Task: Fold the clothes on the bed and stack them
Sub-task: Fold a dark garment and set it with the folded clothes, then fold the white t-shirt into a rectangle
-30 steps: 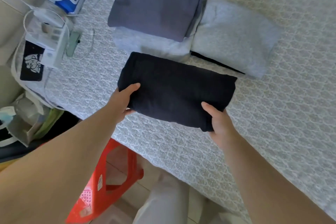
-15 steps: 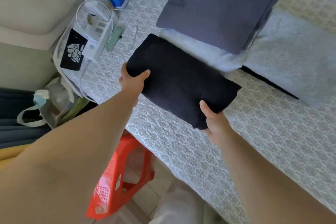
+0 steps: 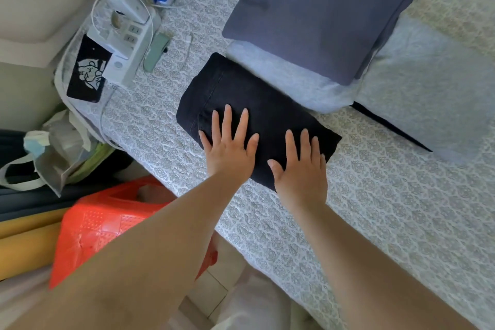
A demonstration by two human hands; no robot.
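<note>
Had both hands flat, fingers spread, left hand (image 3: pixel 227 147) and right hand (image 3: pixel 301 169) pressing the folded dark jeans (image 3: pixel 241 104) near the bed's (image 3: pixel 375 209) front edge, just beside the folded stack (image 3: pixel 316 16). Smoothing step, I'd say; next move probably lifting it onto the stack.

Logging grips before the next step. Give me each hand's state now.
Left hand: open, fingers straight and spread, flat on the folded dark navy garment.
Right hand: open, fingers straight, flat on the same garment.
</note>
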